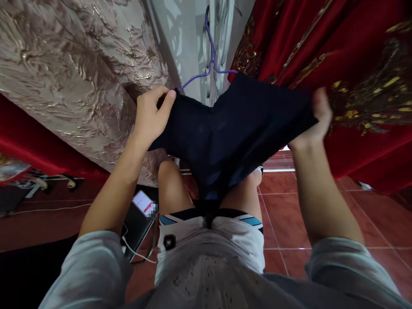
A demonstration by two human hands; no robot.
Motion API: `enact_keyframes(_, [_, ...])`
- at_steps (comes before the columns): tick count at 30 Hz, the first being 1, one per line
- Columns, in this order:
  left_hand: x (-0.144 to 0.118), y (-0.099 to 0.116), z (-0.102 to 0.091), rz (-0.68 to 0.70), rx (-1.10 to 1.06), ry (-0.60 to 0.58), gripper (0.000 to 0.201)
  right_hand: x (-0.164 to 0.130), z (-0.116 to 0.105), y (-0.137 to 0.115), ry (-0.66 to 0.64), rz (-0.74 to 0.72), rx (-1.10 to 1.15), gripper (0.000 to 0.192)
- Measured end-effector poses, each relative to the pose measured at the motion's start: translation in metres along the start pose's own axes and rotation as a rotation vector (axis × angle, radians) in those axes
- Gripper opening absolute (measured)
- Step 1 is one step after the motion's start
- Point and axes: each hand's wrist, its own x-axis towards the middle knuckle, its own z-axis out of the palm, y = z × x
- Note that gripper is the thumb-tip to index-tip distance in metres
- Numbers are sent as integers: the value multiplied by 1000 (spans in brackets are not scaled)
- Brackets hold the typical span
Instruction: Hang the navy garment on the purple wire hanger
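Observation:
A dark navy shirt [219, 128] hangs from a thin purple hanger [210, 64], whose hook points up and away from me. My left hand [153, 111] is closed on the shirt's left shoulder, thumb on top, close to the hanger's left arm. On the other side, my right hand [313, 120] holds the right edge of the shirt, stretched out sideways. Its fingers are blurred and partly behind the cloth. The lower part of the shirt drapes down between my knees, and most of the hanger's right arm is hidden inside it.
Shiny beige embossed fabric [83, 77] hangs at the left. A red curtain with gold trim [363, 86] hangs at the right. A phone [144, 203] with a lit screen lies on a black surface, a white cable [138, 254] beside it. Red tiles [280, 219] cover the floor.

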Motion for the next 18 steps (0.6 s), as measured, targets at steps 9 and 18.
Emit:
enact_keyframes(9, [20,-32,22,168,77,45,15,-14,58,-39,-428,37,-297,70])
enact_keyframes(18, [-28,12,29,304,-249,-396,61,-53,59,68,-713,-355,-1170,90])
